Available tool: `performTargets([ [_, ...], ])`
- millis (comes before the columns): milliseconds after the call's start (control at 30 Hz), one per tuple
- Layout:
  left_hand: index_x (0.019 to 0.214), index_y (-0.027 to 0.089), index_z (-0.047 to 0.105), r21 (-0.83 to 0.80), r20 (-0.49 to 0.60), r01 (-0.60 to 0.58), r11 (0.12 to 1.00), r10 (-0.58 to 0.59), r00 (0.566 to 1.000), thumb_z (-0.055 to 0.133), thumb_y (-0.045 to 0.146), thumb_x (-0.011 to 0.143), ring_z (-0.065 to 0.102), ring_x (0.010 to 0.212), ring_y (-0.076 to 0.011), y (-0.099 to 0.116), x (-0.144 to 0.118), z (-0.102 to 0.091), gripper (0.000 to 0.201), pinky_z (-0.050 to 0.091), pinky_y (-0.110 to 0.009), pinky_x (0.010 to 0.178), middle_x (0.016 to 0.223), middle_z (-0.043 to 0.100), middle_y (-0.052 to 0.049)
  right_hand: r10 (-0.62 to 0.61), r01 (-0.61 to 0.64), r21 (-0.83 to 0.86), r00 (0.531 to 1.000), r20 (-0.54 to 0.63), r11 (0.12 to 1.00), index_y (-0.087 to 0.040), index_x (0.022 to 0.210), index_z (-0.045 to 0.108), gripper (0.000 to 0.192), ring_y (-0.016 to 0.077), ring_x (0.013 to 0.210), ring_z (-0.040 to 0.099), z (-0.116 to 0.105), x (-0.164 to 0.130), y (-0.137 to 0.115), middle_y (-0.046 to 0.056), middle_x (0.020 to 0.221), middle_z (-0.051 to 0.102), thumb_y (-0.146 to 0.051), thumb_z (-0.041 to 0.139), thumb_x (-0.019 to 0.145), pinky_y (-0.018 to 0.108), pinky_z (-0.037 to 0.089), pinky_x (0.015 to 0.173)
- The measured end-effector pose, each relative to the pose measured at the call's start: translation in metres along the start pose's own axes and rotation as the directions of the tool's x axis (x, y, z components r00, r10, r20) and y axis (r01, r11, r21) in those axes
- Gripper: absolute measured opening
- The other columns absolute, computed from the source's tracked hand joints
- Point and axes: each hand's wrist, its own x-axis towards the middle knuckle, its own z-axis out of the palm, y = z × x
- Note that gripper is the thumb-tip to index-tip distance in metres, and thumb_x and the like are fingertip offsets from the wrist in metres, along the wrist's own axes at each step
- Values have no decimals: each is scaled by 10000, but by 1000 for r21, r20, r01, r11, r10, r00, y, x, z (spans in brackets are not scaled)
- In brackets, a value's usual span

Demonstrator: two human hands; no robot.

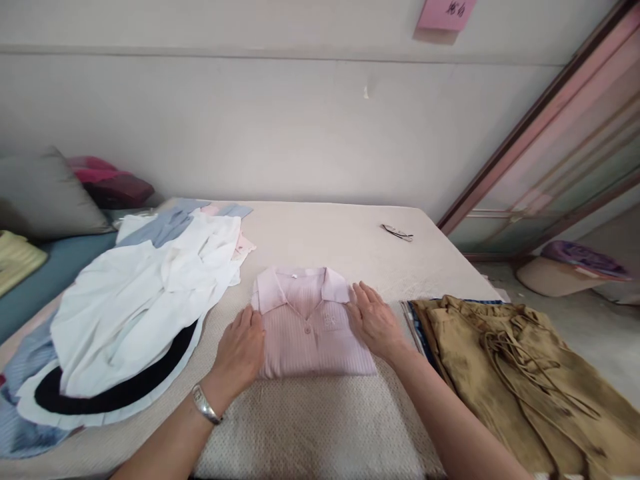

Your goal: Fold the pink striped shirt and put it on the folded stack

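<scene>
A pale pink collared shirt (313, 340) lies folded into a neat rectangle, with its collar at the far side and one button showing. My left hand (243, 347) rests along its left edge, fingers stretched forward, a silver bracelet on the wrist. On the opposite edge lies my right hand (373, 320), flat with fingers extended, touching the shirt near the collar and side. Neither hand grips anything. Under the shirt is a cream textured cloth (310, 427) covering the table.
White, blue and black garments (150, 280) are heaped at left. A stack of trousers, olive-brown with cords on top (505, 360), sits at right. Glasses (397, 233) lie near the back. Beyond are a grey cushion (50, 193), the wall and a bucket (555, 273) on the floor.
</scene>
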Motion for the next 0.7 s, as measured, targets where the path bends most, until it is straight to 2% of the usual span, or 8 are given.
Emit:
performTargets([
  [100,1061,169,543,-27,107,138,990,-134,985,423,320,996,643,1025,-296,-2,4,-3,204,477,-377,816,1108,652,-164,202,-196,-63,975,94,979,-139,1200,586,356,327,1064,657,-5,-2,-5,219,1162,677,-393,433,1003,415,472,844],
  [200,1060,180,526,-78,168,282,956,-266,949,508,391,958,667,985,-301,-5,10,-6,236,460,-360,773,1065,678,-159,349,-353,-21,912,214,936,-161,1023,610,337,310,914,676,-5,-6,-4,166,956,712,-478,592,913,369,435,725],
  [267,1052,181,536,-100,187,346,933,-324,927,541,417,930,670,993,-329,-6,13,-4,266,449,-367,760,1047,690,-174,359,-378,31,900,249,925,-190,929,612,315,296,897,670,0,-9,-5,129,906,715,-494,649,856,344,406,681],
  [367,974,192,575,-180,184,415,892,-384,905,599,428,872,675,947,-347,-9,16,6,258,435,-371,747,956,706,-167,370,-396,73,900,231,916,-205,863,619,278,273,848,664,14,-11,-9,115,890,717,-475,665,816,324,366,626],
  [500,696,225,570,-454,147,415,789,-393,908,697,374,757,665,856,-305,-13,18,16,204,417,-351,759,804,696,-107,330,-370,127,909,256,920,-212,756,631,201,238,754,645,24,-9,-15,102,800,702,-403,613,818,314,348,607],
  [600,627,230,542,-541,96,381,749,-395,914,693,305,727,646,814,-284,-11,19,15,196,400,-342,742,733,666,-82,317,-345,100,922,221,933,-195,803,648,197,242,755,641,22,-9,-17,123,802,699,-356,547,852,323,364,632],
  [667,632,224,540,-571,86,378,729,-404,910,672,274,731,630,778,-264,-7,19,14,173,386,-333,715,713,649,-66,346,-376,122,913,216,918,-178,846,646,225,246,769,645,19,-9,-18,144,833,706,-368,528,877,323,382,642],
  [700,642,216,550,-607,107,392,691,-418,902,670,273,732,619,754,-250,-5,18,13,160,380,-325,696,707,644,-57,366,-405,156,902,229,901,-173,857,642,252,247,771,648,18,-9,-18,154,850,711,-393,523,889,321,394,642],
])
